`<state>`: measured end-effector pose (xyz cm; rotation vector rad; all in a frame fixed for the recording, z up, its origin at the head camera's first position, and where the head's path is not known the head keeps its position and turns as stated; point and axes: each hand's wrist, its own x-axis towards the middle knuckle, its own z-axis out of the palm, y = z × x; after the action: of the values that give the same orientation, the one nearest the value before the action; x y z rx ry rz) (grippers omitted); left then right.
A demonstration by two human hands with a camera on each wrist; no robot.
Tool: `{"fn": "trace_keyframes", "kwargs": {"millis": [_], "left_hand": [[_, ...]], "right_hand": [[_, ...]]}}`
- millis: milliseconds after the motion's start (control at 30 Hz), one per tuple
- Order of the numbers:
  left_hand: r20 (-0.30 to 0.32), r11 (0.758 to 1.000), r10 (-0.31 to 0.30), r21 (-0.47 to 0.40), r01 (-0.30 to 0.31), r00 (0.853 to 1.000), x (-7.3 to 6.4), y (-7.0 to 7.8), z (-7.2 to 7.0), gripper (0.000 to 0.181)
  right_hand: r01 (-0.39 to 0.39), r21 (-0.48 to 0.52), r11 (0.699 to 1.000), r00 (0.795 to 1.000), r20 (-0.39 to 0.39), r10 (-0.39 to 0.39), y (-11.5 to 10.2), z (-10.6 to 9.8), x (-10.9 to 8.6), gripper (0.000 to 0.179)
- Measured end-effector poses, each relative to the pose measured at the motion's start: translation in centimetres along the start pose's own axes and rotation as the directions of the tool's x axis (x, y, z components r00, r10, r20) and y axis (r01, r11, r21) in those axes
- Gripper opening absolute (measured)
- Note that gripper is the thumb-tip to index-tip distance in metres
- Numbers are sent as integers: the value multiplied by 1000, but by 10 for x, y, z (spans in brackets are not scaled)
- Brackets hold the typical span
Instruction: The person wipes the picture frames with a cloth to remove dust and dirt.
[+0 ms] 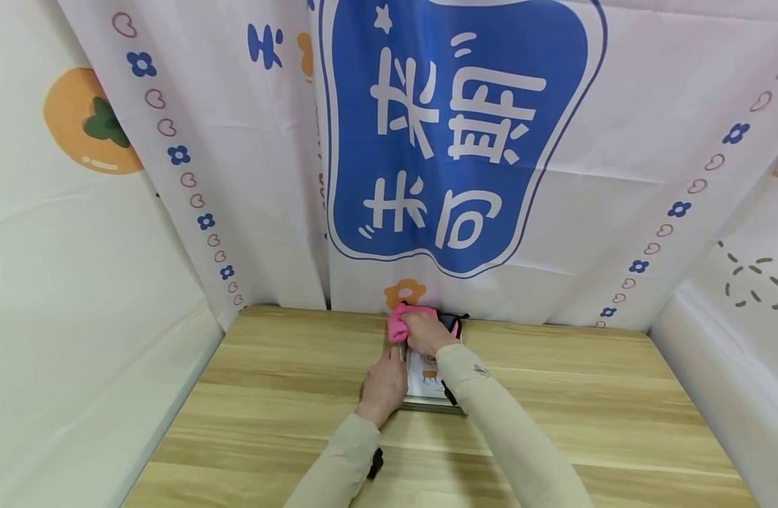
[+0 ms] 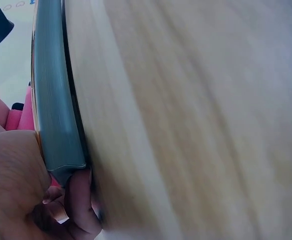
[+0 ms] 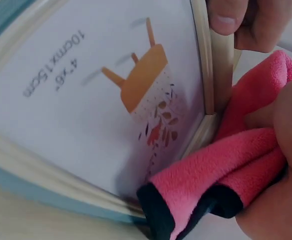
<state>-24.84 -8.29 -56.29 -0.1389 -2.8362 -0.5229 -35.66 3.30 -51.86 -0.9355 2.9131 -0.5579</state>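
Head view: a picture frame [image 1: 434, 407] sits on the wooden worktop [image 1: 268, 423], just below the middle of the picture, with a printed sheet [image 1: 458, 141] hanging behind the worktop's far edge. The left hand [image 1: 385, 384] grips the frame along its left side. The right hand [image 1: 425, 331] clutches a pink cloth [image 1: 398, 328] at the frame's far end, toward the upper left corner of the frame.

Left wrist view: the blue-green side of the frame runs down the left part of the picture. At the lower left, a finger of the left hand curls round the frame's corner, next to the worktop. Whether the frame lies fully flat or is slightly raised I cannot tell. A bit of the cloth shows at the left edge.

Right wrist view: a paper insert [image 3: 86, 110] with a drawing of a potted plant [image 3: 145, 77] and printed size marks fills the left and middle. At the right, the right hand holds the bunched cloth, whose black trim lies over the frame's border at lower centre. The left thumb presses the frame at the upper right.

The wiping looks under way rather than finished, since the cloth is on the frame. Which parts are already wiped, and how much is left, cannot be told.
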Motion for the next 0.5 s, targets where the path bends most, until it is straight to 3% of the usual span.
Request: {"fn": "trace_keyframes", "kwargs": {"millis": [267,400,500], "left_hand": [[-26,1000,-3,17,3,1000,-1,-1,0,21],[-31,1000,-16,21,17,999,0,-1,2,24],[-21,1000,-22,13,22,1000,0,-2,2,25]], "right_hand": [[127,129,983,991,32,-132,-1,-19,-7,46],[137,193,972,986,71,-153,-1,-33,-12,54],[131,220,967,988,55,-146,3,-47,-16,55]]}}
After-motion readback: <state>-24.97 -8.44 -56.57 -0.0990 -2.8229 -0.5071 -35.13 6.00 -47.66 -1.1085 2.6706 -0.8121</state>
